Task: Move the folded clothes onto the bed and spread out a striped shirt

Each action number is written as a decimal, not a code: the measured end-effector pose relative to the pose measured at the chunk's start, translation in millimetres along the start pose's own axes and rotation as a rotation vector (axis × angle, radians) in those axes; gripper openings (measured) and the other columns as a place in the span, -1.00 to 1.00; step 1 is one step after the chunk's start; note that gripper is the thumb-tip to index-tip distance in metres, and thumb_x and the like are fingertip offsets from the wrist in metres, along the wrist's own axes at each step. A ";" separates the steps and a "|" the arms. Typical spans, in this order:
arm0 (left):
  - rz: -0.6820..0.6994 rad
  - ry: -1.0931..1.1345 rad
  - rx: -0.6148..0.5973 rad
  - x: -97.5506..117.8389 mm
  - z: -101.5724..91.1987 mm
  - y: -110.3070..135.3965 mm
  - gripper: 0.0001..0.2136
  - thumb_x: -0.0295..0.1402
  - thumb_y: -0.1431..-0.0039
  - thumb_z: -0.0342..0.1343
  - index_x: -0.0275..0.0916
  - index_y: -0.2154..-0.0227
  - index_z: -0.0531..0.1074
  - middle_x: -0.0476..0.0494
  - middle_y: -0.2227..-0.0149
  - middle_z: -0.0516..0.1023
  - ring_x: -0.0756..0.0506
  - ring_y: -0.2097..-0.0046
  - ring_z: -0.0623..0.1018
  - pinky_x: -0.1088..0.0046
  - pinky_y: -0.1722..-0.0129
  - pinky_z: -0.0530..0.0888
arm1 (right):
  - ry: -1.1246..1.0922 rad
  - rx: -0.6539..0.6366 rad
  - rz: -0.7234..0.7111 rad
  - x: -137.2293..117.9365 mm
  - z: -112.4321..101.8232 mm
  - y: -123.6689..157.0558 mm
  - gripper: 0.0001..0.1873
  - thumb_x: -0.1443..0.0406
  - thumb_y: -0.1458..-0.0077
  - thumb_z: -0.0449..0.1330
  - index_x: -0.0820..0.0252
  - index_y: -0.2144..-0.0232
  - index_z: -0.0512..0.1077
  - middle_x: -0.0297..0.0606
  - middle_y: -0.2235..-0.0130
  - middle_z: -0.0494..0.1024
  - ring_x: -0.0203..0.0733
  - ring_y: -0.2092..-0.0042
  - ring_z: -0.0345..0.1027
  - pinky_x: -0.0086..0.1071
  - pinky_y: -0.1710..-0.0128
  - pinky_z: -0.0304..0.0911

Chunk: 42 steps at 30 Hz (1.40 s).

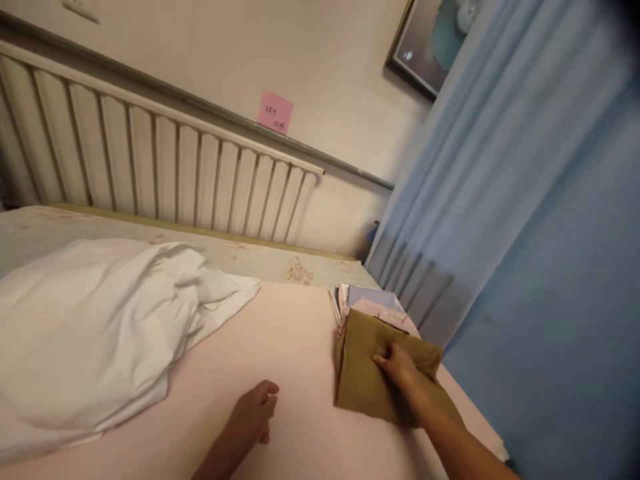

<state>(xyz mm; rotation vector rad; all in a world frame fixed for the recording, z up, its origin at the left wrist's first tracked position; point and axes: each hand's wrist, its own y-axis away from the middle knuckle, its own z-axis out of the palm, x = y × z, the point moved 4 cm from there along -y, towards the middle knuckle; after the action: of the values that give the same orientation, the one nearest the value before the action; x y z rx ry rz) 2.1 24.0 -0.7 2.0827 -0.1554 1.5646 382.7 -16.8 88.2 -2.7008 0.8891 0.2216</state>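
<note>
An olive-brown folded garment [363, 373] lies on the right part of a pink sheet [295, 320]. My right hand [399, 367] is on top of the cloth, its thumb and fingers pinching the fabric near the middle, where it dimples. Under the garment's far edge, a stack of folded clothes [375, 303] shows pink and grey-lilac layers. My left hand [253, 415] hovers above or rests on the sheet, to the left of the garment. Its fingers are loosely bent and somewhat apart, with nothing in them.
A rumpled white cloth [100, 320] covers the left of the bed. Behind the floral mattress edge [300, 270] stands a radiator [190, 173]. A blue curtain [480, 200] hangs close on the right. A pink note [275, 112] and a framed picture [420, 53] are on the wall.
</note>
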 end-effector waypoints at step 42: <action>0.021 -0.007 -0.011 -1.4 6.0 -0.7 -0.81 -0.39 -0.15 -0.12 -0.25 0.21 0.33 0.08 0.50 0.33 0.09 0.64 0.34 0.58 0.62 0.34 | -0.230 -0.189 -0.242 -87.9 -56.1 19.9 -0.74 0.17 0.10 0.25 0.17 0.64 0.34 -0.33 0.62 0.39 -0.19 0.50 0.30 -0.38 0.45 0.10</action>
<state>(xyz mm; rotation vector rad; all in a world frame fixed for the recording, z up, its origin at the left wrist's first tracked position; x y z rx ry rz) 7.0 21.4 -3.4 2.0843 -0.1891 1.5657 303.7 -1.0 157.3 -2.8457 0.4920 0.5748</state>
